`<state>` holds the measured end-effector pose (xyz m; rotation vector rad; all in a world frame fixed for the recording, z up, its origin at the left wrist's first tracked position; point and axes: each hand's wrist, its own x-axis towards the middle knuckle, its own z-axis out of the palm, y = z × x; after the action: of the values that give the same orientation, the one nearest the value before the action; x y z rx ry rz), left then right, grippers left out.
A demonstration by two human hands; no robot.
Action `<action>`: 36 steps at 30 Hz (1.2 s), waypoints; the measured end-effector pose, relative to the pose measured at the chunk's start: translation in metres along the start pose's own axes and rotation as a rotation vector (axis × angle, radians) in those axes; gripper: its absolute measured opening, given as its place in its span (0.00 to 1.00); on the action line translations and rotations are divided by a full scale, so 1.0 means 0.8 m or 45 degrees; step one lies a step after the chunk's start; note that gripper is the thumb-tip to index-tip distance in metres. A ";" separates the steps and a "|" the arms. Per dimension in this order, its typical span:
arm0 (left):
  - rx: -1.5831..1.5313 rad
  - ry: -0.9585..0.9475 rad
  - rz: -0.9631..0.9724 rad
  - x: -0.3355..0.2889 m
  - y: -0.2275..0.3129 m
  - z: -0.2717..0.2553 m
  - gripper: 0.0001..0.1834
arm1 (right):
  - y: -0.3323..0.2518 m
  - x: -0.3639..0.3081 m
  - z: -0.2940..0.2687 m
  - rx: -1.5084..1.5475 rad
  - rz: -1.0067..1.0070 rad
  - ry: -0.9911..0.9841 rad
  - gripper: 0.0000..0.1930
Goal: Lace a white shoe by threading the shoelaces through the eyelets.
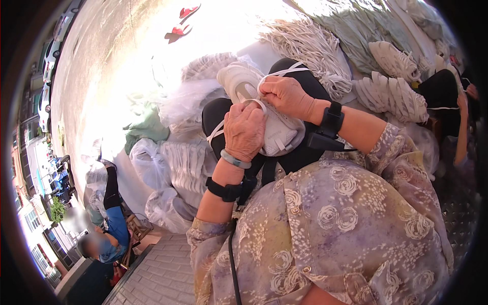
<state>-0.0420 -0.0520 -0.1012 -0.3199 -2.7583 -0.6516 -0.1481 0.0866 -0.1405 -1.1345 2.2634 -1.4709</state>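
Note:
A pale white-and-grey sneaker (pixel 281 138) lies across my lap between my dark-clad knees, partly covered by my hands. My left hand (pixel 245 130) is closed over its left side, fingertips pinching a white shoelace (pixel 258 103) that loops up from the shoe. Beyond it, my right hand (pixel 288 96) also pinches white lace, and a strand of it trails over my right knee. Another lace end hangs by my left knee. My fingers hide where the lace passes through the shoe. A pale ridged sole part (pixel 236 76) shows past my hands.
A heap of white laces (pixel 310 53) lies beyond my right knee. Several pale sneakers (pixel 391 96) are stacked to the right, near another person's arm (pixel 461 122). Plastic-wrapped shoes (pixel 185 165) lie left. A seated person in blue (pixel 114 231) is at lower left; red slippers (pixel 179 31) lie far ahead.

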 end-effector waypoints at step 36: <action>-1.249 0.331 -1.152 -0.040 -0.022 0.016 0.03 | -0.068 0.002 -0.015 -0.956 -0.706 -0.451 0.13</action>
<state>-0.0200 -0.0666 -0.1295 0.8239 -2.0035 -2.0420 -0.1296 0.0824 -0.0884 -2.1578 2.3787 -0.4036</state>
